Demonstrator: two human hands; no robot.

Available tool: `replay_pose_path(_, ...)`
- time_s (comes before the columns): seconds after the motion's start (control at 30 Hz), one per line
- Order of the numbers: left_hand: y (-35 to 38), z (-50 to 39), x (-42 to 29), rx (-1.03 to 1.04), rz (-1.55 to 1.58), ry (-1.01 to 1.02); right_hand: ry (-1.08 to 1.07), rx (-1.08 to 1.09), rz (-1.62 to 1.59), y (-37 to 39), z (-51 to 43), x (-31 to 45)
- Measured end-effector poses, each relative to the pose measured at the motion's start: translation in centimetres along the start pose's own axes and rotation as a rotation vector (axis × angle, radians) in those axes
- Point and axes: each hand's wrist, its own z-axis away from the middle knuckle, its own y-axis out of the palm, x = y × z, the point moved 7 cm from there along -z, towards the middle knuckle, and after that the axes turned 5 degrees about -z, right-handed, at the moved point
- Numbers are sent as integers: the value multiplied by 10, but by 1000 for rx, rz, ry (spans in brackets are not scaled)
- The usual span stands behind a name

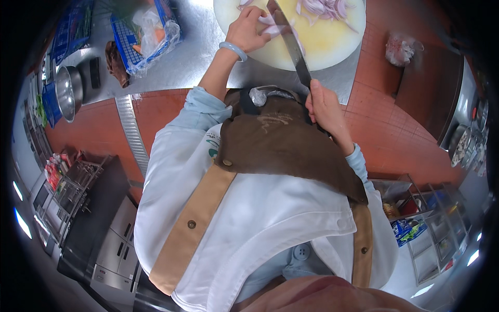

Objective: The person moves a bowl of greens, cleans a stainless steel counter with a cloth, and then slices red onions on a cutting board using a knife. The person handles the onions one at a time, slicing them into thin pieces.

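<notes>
On a round, pale, yellow-stained cutting board [323,46] at the top of the view, my left hand [247,31] pinches pieces of peeled shallot or red onion [271,28] with bent fingers. My right hand [325,105] grips the handle of a kitchen knife [289,39]; its long blade slants up across the board, beside the pieces at my left fingertips. A heap of sliced purple-white onion [325,8] lies on the board, right of the blade. One more piece is partly visible at the board's top edge.
The board rests on a steel table [202,46]. Left on it are a blue plastic basket [126,43] with a clear bag and orange pieces, a brown cloth-like item [115,64], a dark flat object [94,73] and a metal bowl [66,93]. A tied plastic bag [400,50] lies right.
</notes>
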Motion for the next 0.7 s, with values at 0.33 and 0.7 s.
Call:
replay_pose_path(0.33, 17, 6, 11, 17, 101, -92, -271, -148, 306, 21, -20, 12)
replay_pose_path(0.7, 24, 8, 11, 23, 121, -29, -259, -161, 452, 28, -48, 11)
